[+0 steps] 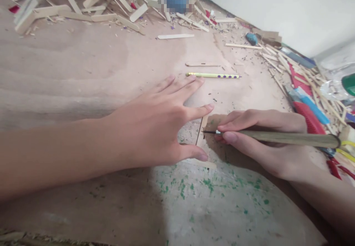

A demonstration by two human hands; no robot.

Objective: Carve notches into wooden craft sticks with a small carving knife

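Observation:
My left hand (pixel 166 127) lies spread over the table from the left. Its thumb and index finger straddle a thin wooden stick (pixel 204 122), near its two ends. Pinched between the fingers and thumb of my right hand (pixel 266 138) is a wooden-handled tool (pixel 294 138) with a thin dark pointed tip. That tip meets the stick, or hovers just over it; I cannot tell which. Another flat wooden strip (pixel 211 164) lies by my left thumb. Beyond my left fingertips rests a pale yellow pencil (pixel 213 75) with purple spots.
A heap of craft sticks (pixel 83 2) covers the back left. On the right are more thin sticks (pixel 274 57), a light-blue cutter (pixel 313 105), a red object (pixel 307 116) and a clear bottle with a green part (pixel 348 84). Green paint flecks mark the table (pixel 222 209).

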